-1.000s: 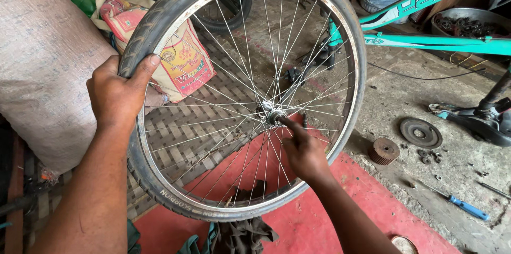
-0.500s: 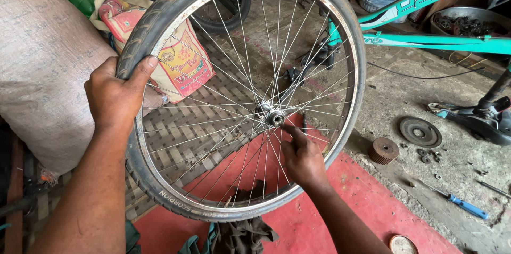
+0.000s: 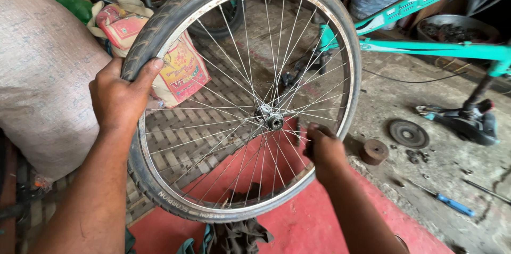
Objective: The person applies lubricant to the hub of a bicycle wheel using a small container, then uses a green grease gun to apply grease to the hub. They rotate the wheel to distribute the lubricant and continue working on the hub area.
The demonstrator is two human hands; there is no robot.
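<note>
1. Bicycle wheel [image 3: 175,46], tyre fitted, held upright at the centre of the view, its lower edge over a red mat [image 3: 308,222] on the floor.
2. Left hand [image 3: 120,97], clamped on the tyre and rim at ten o'clock on the wheel, thumb lying across the tread.
3. Right hand [image 3: 322,147], at four o'clock from the hub [image 3: 270,117], fingers curled together among the spokes; whether they pinch a spoke cannot be told.
4. Turquoise bicycle frame [image 3: 426,46], at two o'clock from the wheel.
5. Blue-handled screwdriver [image 3: 450,203], on the concrete floor at four o'clock, well apart from the wheel.
6. Printed sack [image 3: 181,75], behind the spokes at eleven o'clock.
</note>
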